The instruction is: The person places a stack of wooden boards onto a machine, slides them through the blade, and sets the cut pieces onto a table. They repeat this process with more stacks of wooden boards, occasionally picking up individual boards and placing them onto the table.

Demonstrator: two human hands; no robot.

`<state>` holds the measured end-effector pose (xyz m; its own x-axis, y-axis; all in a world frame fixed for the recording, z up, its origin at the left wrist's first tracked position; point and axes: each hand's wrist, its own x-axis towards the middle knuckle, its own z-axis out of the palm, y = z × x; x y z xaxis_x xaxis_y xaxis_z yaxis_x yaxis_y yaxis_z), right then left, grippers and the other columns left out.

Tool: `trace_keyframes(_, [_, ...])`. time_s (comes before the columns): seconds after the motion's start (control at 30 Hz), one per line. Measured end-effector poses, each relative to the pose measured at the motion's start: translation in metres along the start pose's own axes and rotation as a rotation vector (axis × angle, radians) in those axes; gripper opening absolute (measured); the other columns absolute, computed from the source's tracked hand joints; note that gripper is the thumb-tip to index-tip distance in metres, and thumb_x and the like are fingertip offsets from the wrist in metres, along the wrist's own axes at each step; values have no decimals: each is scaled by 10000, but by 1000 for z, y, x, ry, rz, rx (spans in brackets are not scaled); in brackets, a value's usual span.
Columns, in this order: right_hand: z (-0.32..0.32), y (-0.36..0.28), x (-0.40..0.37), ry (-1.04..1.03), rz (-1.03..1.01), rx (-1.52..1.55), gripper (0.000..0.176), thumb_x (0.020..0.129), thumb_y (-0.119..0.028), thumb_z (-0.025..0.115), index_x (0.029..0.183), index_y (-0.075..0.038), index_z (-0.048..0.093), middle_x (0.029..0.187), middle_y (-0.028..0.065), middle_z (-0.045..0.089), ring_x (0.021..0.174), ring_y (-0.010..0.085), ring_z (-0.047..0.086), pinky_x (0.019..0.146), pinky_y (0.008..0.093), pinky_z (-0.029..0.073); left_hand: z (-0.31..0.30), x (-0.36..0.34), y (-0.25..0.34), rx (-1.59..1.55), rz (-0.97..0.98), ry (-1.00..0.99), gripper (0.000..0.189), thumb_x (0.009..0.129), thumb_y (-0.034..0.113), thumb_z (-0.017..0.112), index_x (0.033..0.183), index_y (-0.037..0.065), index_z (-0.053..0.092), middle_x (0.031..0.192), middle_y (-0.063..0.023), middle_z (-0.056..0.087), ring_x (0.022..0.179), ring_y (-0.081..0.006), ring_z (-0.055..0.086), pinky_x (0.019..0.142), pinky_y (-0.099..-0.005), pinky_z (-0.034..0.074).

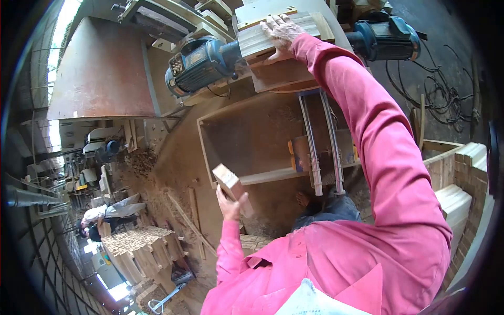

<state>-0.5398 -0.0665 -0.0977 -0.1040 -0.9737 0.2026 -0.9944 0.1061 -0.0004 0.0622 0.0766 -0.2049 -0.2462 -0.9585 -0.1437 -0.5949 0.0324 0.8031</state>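
Note:
My left hand (231, 203), held low on the left, is closed around a short wooden block (227, 178); the block's pale end points up and away from me. My right arm reaches forward to the machine table at the top. There my right hand (282, 34) lies palm down with fingers spread on light wooden pieces (257, 42) set side by side. Its thumb rests toward their near edge. A narrow wooden strip (268, 18) runs along the far side of these pieces.
Blue motors (202, 65) (388, 39) flank the machine table. Below it are two metal rails (311, 142) and a wooden-sided bin (252, 179). Stacked wood (454, 202) stands at right, with cables (446, 97) beyond. Another person (97, 216) is near a wood pile (139, 244) at left.

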Motion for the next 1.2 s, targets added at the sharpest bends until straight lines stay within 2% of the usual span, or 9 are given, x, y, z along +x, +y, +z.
trace_keyframes(0.2, [-16, -42, -66, 26, -31, -65, 1222, 759, -779, 742, 1555, 77, 385, 1593, 336, 401, 1515, 474, 366, 1277, 535, 249, -28, -120, -54, -198, -170, 58, 1257, 605, 291, 1035, 1565, -92, 319, 1495, -213, 453, 1412, -318, 465, 1193, -436, 391])
trace_keyframes(0.33, [-25, -66, -108, -21, -32, -14, 1232, 768, -790, 728, 1567, 75, 369, 1609, 348, 369, 1532, 488, 329, 1273, 546, 252, -55, -147, -85, -186, -130, 62, 1237, 621, 256, 1026, 1572, -87, 312, 1509, -215, 446, 1408, -328, 473, 1188, -438, 396])
trace_keyframes(0.53, [-29, -94, -156, -18, -58, 0, 1238, 769, -832, 690, 1560, 69, 383, 1596, 324, 390, 1516, 482, 339, 1263, 560, 248, -89, -185, -65, -200, -119, 81, 1228, 653, 232, 1013, 1595, -52, 279, 1515, -208, 444, 1405, -328, 479, 1187, -454, 399])
trace_keyframes(0.7, [-38, -109, -178, 12, -48, -14, 1219, 774, -935, 548, 1540, 9, 448, 1465, 252, 517, 1385, 409, 481, 1185, 595, 296, -99, -216, -58, -174, -91, 111, 1222, 660, 240, 1011, 1599, -40, 280, 1534, -214, 440, 1412, -327, 478, 1187, -456, 398])
trace_keyframes(0.83, [-34, -116, -190, 16, 24, 32, 1159, 739, -781, 753, 1551, -14, 442, 1476, 227, 516, 1405, 388, 470, 1153, 623, 329, -83, -236, -33, -194, -115, 115, 1216, 661, 254, 1015, 1596, -33, 292, 1533, -215, 451, 1407, -325, 488, 1190, -448, 392])
trace_keyframes(0.9, [-52, -104, -198, -66, -117, 124, 1113, 658, -603, 896, 1516, -21, 490, 1405, 208, 586, 1358, 379, 535, 1102, 610, 409, -72, -238, -15, -167, -83, 91, 1214, 661, 252, 1015, 1595, -32, 294, 1533, -215, 453, 1403, -322, 492, 1188, -446, 395])
trace_keyframes(1.0, [-66, -87, -205, -140, -206, 205, 1002, 596, -486, 941, 1423, -42, 591, 1307, 178, 663, 1267, 378, 620, 1061, 581, 471, -62, -248, 9, -115, -41, 80, 1191, 664, 244, 1015, 1588, -33, 316, 1520, -201, 467, 1386, -307, 502, 1179, -435, 398])
trace_keyframes(1.07, [-83, -78, -212, -69, -279, 319, 874, 527, -443, 974, 1265, -72, 690, 1235, 166, 697, 1190, 368, 669, 1005, 497, 538, -43, -238, 24, -84, 14, 60, 1150, 669, 230, 1013, 1575, -36, 356, 1494, -172, 490, 1361, -279, 514, 1168, -417, 400])
trace_keyframes(1.2, [-107, -66, -271, 727, 18, 350, 910, 570, -521, 909, 1276, -23, 621, 1165, 193, 678, 1082, 390, 678, 940, 527, 541, -23, -230, 35, 3, 2, 104, 1106, 708, 182, 985, 1599, -9, 358, 1469, -173, 533, 1300, -296, 558, 1142, -443, 458])
